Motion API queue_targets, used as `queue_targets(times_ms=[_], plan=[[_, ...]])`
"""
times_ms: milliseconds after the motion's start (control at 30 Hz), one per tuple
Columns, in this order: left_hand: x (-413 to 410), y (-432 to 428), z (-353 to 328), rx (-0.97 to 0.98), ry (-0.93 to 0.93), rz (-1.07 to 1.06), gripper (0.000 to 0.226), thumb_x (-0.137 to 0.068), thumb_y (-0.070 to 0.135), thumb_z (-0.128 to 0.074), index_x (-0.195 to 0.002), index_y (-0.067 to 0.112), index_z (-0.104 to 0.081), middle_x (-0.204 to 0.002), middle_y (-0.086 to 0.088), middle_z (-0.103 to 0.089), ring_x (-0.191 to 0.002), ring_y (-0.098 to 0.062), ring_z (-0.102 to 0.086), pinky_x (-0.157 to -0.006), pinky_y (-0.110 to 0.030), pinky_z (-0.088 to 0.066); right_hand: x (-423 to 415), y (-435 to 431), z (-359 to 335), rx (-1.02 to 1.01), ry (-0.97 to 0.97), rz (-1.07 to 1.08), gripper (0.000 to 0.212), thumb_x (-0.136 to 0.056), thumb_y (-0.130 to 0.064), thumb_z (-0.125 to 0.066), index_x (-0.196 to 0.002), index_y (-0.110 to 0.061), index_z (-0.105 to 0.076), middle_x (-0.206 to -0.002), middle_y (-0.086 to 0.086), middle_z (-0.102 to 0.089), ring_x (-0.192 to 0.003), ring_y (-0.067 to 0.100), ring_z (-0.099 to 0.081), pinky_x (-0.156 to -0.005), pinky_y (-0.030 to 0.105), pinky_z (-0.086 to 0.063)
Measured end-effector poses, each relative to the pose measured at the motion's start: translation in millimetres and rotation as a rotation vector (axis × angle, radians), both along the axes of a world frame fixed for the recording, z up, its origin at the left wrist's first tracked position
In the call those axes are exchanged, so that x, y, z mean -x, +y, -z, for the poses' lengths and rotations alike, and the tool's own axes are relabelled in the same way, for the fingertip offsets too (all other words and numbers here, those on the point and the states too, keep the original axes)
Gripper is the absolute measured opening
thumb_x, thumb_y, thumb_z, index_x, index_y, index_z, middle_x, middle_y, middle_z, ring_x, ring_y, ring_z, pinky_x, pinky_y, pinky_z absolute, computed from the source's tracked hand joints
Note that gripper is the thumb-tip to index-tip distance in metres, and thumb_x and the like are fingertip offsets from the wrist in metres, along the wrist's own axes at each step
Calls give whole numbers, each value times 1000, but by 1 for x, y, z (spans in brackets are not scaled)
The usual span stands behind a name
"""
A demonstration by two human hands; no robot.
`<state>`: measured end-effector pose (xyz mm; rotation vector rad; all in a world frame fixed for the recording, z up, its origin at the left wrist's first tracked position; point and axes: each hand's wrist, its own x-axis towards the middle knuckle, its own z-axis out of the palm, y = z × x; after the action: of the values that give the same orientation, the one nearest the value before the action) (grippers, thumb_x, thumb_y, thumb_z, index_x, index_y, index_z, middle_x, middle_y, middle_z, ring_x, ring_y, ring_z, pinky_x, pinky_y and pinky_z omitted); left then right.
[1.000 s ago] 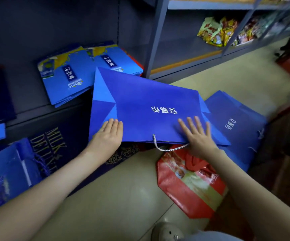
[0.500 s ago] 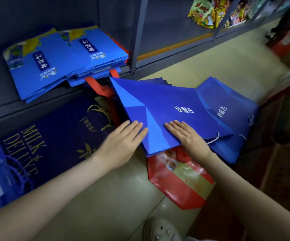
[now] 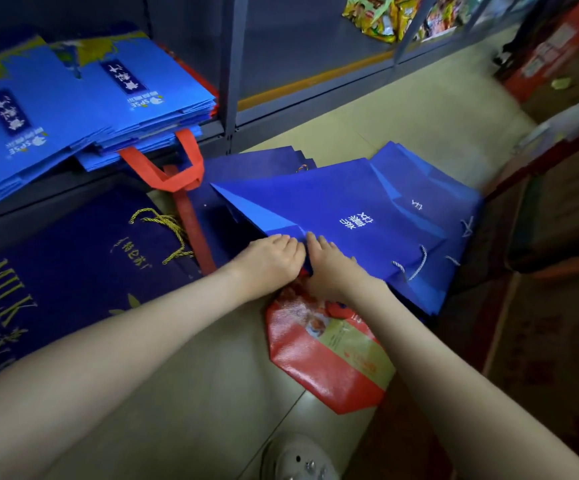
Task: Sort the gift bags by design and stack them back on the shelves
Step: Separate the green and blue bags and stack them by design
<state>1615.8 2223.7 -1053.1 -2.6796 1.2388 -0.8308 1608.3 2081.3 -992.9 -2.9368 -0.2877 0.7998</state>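
You are squaring the plain blue bags on the floor. Your left hand and right hand meet at their near corner; pressing or pinching, I cannot tell. Next, probably lift the stack to the shelf.
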Motion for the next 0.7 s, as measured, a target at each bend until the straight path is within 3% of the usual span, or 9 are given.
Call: queue_targets(times_ms=[67, 200, 267, 367, 433, 533, 700], plan=[[-1, -10, -8, 62, 4, 49, 27, -83, 2, -41, -86, 4, -68, -74, -8, -66, -68, -22, -64, -70, -32, -53, 4, -12, 13, 103, -144, 60, 72, -94, -9, -44, -152, -16, -3, -153, 11, -20, -140, 32, -22, -107, 57, -28], [3, -9, -7, 72, 35, 63, 41, -83, 8, -36, -105, 2, -70, -98, -12, -71, -92, -26, -68, -94, -37, -44, 10, -68, 41, 210, -270, 163, 85, -88, 9, -39, -152, -29, 0, -153, 10, -16, -139, 38, -18, -108, 60, -25], [6, -1, 4, 21, 84, 25, 49, -80, 9, -32, -113, 2, -68, -110, -14, -69, -102, -27, -66, -95, -38, -48, 9, -101, 49, 256, -282, 212, 85, -87, 13, -37, -152, -29, -3, -154, 9, -15, -141, 37, -14, -109, 62, -20], [9, 5, 24, -42, 178, -40, 50, -81, 12, -34, -119, 0, -64, -117, -16, -66, -108, -29, -64, -95, -43, -48, 5, -145, 60, 325, -259, 299, 74, -93, 6, -36, -153, -25, -4, -155, 8, -15, -143, 33, -11, -110, 61, -17], [7, 4, 33, -63, 189, -68, 45, -81, 18, -52, -121, 0, -62, -120, -16, -65, -110, -30, -63, -95, -45, -47, 3, -160, 67, 345, -187, 350, 73, -95, -3, -39, -153, -24, 0, -155, 8, -13, -144, 31, -10, -109, 60, -20], [0, -7, 42, -82, 243, -98, 63, -68, 28, -80, -123, 3, -62, -123, -14, -63, -114, -28, -61, -97, -43, -46, -2, -162, 75, 340, -108, 331, 82, -91, -13, -49, -153, -22, 4, -155, 8, -12, -144, 29, -9, -109, 57, -22], [-16, -34, 56, -74, 263, -123, 73, -65, 43, -81, -124, 5, -62, -128, -12, -61, -118, -26, -58, -100, -41, -44, -17, -137, 90, 247, -151, 116, 86, -91, -19, -52, -152, -29, 8, -160, 3, -3, -147, 26, -4, -111, 55, -19]])
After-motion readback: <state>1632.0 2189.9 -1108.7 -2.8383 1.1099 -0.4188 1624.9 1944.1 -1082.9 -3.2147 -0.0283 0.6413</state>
